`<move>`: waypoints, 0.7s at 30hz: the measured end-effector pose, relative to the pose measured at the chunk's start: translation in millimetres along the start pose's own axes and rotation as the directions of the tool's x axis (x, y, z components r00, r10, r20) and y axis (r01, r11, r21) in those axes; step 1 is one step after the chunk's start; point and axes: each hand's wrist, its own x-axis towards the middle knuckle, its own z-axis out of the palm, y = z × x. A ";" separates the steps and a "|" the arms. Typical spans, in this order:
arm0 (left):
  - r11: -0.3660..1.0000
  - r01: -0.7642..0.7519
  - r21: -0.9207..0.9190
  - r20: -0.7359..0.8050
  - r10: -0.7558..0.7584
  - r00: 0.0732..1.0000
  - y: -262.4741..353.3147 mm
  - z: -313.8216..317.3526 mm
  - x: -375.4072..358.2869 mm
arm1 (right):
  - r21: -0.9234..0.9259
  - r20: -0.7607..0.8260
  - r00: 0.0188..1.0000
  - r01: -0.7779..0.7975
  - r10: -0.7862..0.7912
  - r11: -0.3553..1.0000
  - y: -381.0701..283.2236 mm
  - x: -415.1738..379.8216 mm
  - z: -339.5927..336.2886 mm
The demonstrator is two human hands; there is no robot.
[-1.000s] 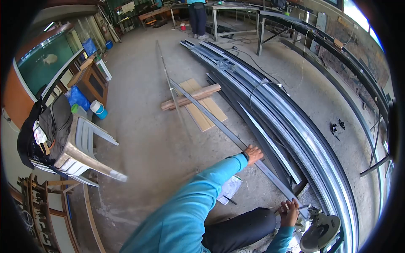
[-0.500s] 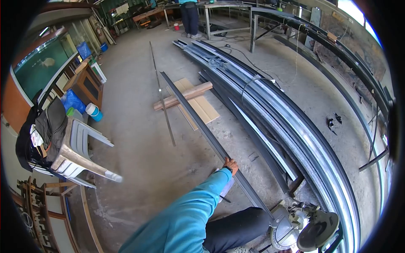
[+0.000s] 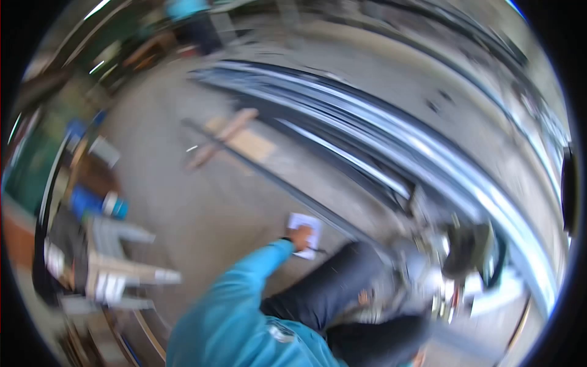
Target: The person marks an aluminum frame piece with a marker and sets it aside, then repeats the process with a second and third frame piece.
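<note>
White paper: a small sheet (image 3: 306,227) is seen flat on the concrete floor (image 3: 208,202), just below frame centre.
Left hand: (image 3: 299,237) laid on the sheet's lower left edge; finger spread can't be told, too blurry.
Right hand: not seen.
Metal bar: a long dark strip (image 3: 287,189) is laid diagonally just above the paper.
</note>
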 end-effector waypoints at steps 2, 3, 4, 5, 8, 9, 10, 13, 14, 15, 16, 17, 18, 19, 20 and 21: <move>0.999 -0.018 -0.032 0.164 0.023 0.986 -3.5 -26.6 -56.0 | 0.026 0.022 0.999 -0.049 0.048 0.998 72.3 50.2 -64.2; 0.999 0.038 -0.037 0.239 -0.028 0.971 -4.5 -36.6 -64.6 | 0.257 -0.017 0.999 -0.042 0.048 0.965 82.0 32.4 -46.7; 0.995 0.093 -0.034 0.312 -0.078 0.947 -3.6 -44.3 -74.6 | 0.061 -0.193 0.978 -0.072 0.083 0.996 69.8 15.0 -19.1; 0.986 0.166 -0.026 0.359 -0.146 0.922 -7.5 -66.3 -72.9 | -0.228 -0.404 0.909 0.005 -0.099 0.974 114.8 55.8 -23.9; 0.972 0.232 0.045 0.467 -0.225 0.855 2.1 -98.6 -64.9 | -0.438 -0.662 0.696 -0.057 -0.278 0.897 106.4 41.5 19.7; 0.968 0.240 0.068 0.481 -0.243 0.843 8.3 -107.9 -66.1 | -0.411 -0.640 0.713 -0.006 -0.284 0.911 102.2 37.3 27.1; 0.965 0.246 0.089 0.495 -0.258 0.830 17.9 -112.3 -64.4 | -0.400 -0.627 0.726 0.012 -0.283 0.917 91.5 34.7 39.0; 0.958 0.250 0.143 0.525 -0.288 0.801 29.4 -122.9 -59.6 | -0.383 -0.599 0.756 0.021 -0.265 0.923 53.1 26.9 67.7; 0.957 0.245 0.152 0.534 -0.289 0.795 34.8 -124.4 -55.6 | -0.382 -0.582 0.769 0.030 -0.266 0.924 39.0 29.8 85.1; 0.956 0.240 0.165 0.537 -0.292 0.792 41.7 -128.2 -52.6 | -0.448 -0.595 0.733 0.038 -0.329 0.893 47.0 48.4 89.4; 0.956 0.233 0.176 0.538 -0.292 0.791 52.1 -131.6 -52.4 | -0.473 -0.580 0.736 0.043 -0.348 0.880 45.2 56.8 91.6; 0.958 0.211 0.195 0.546 -0.284 0.788 60.2 -131.7 -52.6 | -0.454 -0.554 0.782 0.005 -0.287 0.891 39.2 64.7 90.4; 0.955 0.188 0.230 0.559 -0.287 0.778 76.9 -129.8 -52.3 | -0.439 -0.524 0.822 -0.035 -0.224 0.898 32.7 70.8 87.6; 0.950 0.176 0.256 0.569 -0.296 0.767 92.8 -124.6 -50.0 | -0.607 -0.248 0.956 -0.027 -0.157 0.794 21.7 81.0 73.7; 0.947 0.179 0.267 0.566 -0.304 0.766 108.7 -120.4 -46.1 | -0.542 -0.266 0.943 0.025 -0.200 0.840 50.8 124.8 56.5; 0.977 0.049 0.208 0.563 -0.160 0.811 64.4 -90.3 -49.5 | -0.476 -0.283 0.928 0.084 -0.242 0.876 80.3 168.1 38.5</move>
